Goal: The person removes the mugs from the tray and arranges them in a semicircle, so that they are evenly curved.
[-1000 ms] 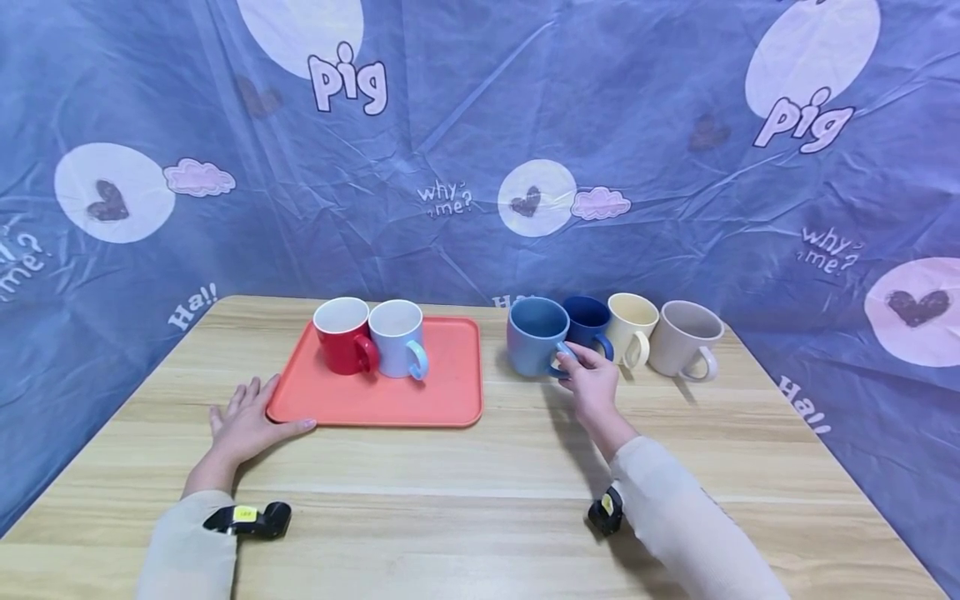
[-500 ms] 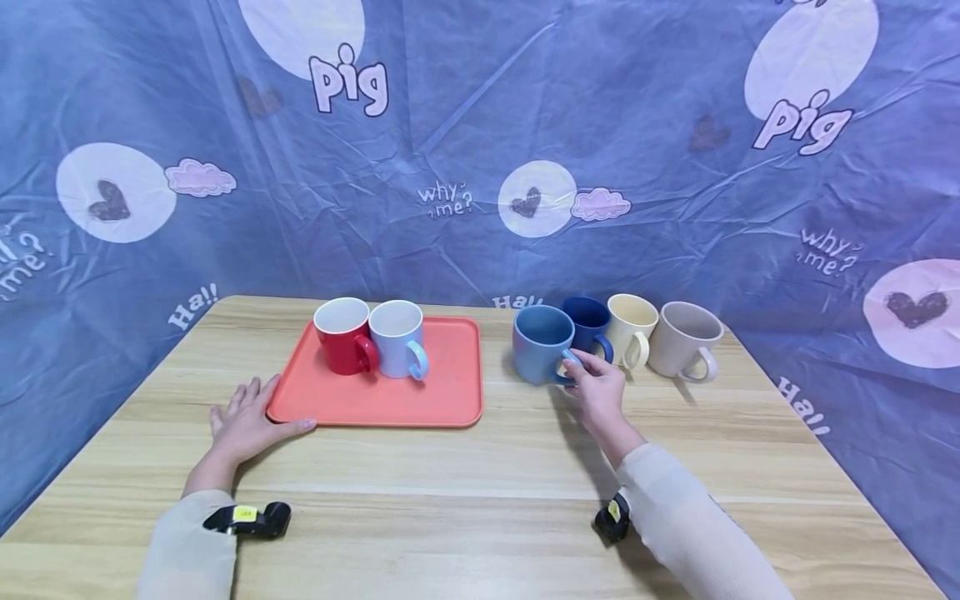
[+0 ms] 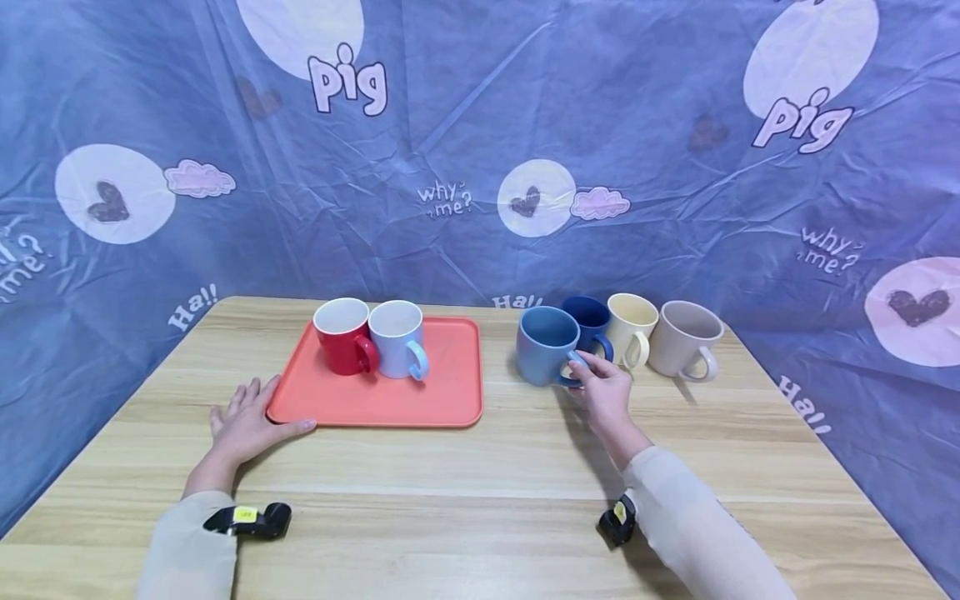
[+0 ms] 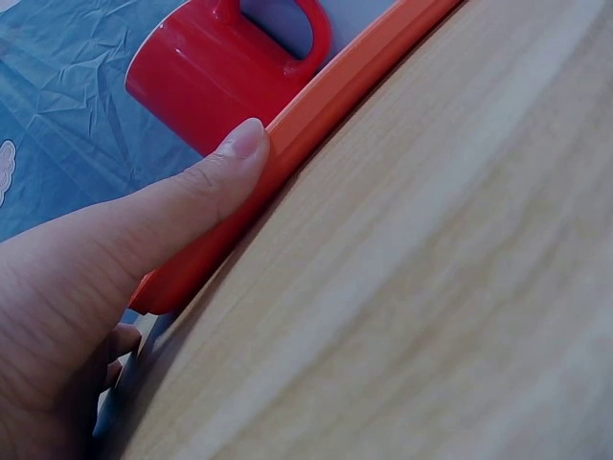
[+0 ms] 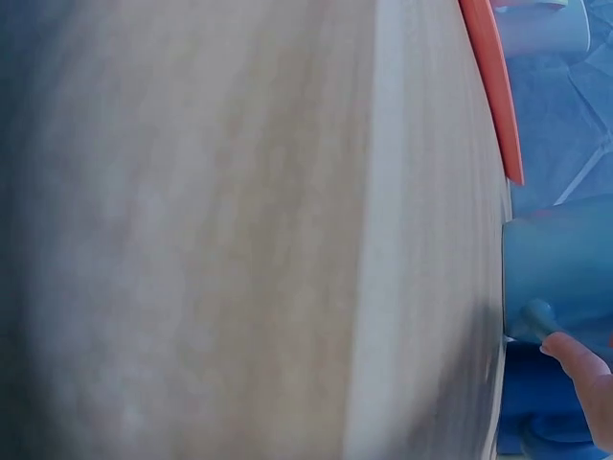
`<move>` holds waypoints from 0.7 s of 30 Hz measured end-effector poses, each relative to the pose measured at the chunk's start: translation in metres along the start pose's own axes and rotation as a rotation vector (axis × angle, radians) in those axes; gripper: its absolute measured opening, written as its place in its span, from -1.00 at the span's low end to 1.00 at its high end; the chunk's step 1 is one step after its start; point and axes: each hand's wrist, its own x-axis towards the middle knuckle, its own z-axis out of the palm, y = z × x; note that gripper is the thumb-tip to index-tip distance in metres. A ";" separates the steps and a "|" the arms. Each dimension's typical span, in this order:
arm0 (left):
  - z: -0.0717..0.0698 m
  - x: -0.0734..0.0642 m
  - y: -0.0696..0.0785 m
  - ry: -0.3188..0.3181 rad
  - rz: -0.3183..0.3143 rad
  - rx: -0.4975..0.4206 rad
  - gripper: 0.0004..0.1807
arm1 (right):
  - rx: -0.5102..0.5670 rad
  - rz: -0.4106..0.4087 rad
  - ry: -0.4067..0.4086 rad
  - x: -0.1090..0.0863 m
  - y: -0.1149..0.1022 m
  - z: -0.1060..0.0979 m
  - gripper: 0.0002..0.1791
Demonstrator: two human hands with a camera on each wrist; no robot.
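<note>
Currently, on my feed, the mid-blue mug [image 3: 546, 358] is upright on the R half of the table [image 3: 450, 508], base on the wood or just above it; can't tell which. It's in the person's R hand [image 3: 606, 396], which pinches the handle [image 5: 538, 314]; I see down into a plain blue inside. Just behind & to its right is the navy mug [image 3: 587, 316], dark inside, then the cream mug [image 3: 624, 332] w/ cream inside & the gray mug [image 3: 677, 343] w/ gray inside.

Over left, the orange-red tray [image 3: 442, 396] holds 2 mugs side by side: the red mug [image 3: 343, 346] & the light-blue mug [image 3: 392, 350], both white inside. L hand [image 3: 249, 429] is spread at the tray's near-left corner, thumb [image 3: 291, 429] along the front edge. The 2 sleeves [image 3: 191, 554] carry black wrist cams [image 3: 251, 520]. Bkgd's a blue printed backdrop [image 3: 420, 108].

Head view's my only look into the mugs. L wrist view adds the thumb tip against the tray's outer wall & the red mug up close. R wrist view gives me a finger [image 5: 579, 369] on the handle, navy mug beyond, plus bits of tray & light-blue mug; most of that hand is out of frame there.
</note>
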 end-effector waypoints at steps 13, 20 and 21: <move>0.001 0.000 -0.002 0.005 0.002 -0.003 0.18 | 0.004 -0.034 0.087 0.025 0.035 -0.005 -0.80; 0.000 0.000 -0.001 0.001 0.000 -0.003 0.19 | 0.013 -0.029 0.082 0.024 0.033 -0.005 -0.79; -0.001 0.000 -0.001 0.001 0.000 -0.003 0.19 | 0.008 -0.026 0.079 0.024 0.032 -0.005 -0.79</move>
